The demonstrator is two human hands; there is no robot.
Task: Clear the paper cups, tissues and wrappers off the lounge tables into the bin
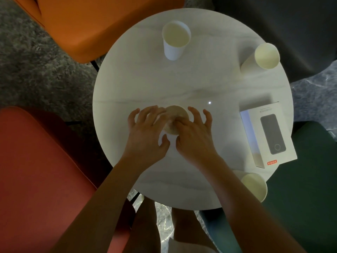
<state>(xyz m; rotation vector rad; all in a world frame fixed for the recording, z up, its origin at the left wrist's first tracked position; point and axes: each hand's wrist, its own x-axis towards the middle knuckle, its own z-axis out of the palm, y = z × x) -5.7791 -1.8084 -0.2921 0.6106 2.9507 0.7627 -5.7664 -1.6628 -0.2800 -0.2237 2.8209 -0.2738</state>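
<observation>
Round white marble table [182, 84], viewed from above. A beige paper cup [176, 115] stands toward the near edge. The left hand [145, 132] curls around its side, and the right hand [194, 137] hooks a forefinger over its rim, other fingers splayed. A white paper cup [176, 41] stands at the far edge, a cream paper cup [262, 57] at the far-right edge and a third paper cup [253, 185] at the near-right edge. A white carton [268, 136] lies at the right edge.

A round white marbled table [191, 84] carries four paper cups: a far cup [175, 42], a far-right cup [260, 57], a middle cup [176, 119] and a near-right cup [253, 185] at its edge. A white box [268, 136] lies flat at the right.
</observation>
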